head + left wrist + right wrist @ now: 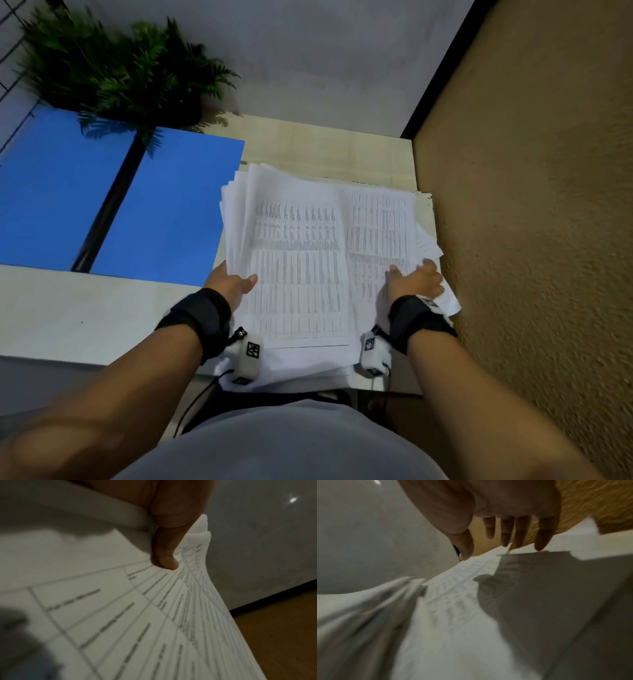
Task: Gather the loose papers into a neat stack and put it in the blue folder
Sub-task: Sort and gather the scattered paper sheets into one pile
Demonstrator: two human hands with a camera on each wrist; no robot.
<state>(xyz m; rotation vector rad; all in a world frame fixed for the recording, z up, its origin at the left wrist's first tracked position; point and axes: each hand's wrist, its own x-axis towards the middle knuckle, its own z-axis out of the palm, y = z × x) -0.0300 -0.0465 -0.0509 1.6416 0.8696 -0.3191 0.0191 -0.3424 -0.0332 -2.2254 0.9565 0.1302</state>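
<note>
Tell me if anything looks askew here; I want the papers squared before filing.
Yes. The papers are not squared: edges fan out at the far left corner, and several sheets poke out crooked at the right beside the right hand. The left hand grips the left edge. The blue folder lies open, holding no papers.

papers [298,260]: rows of printed table text, too small and blurred to read | left wrist view: ruled cells with dark words, all smeared, nothing legible | wrist tags [253,350]: black-and-white square codes, no letters to read
</note>
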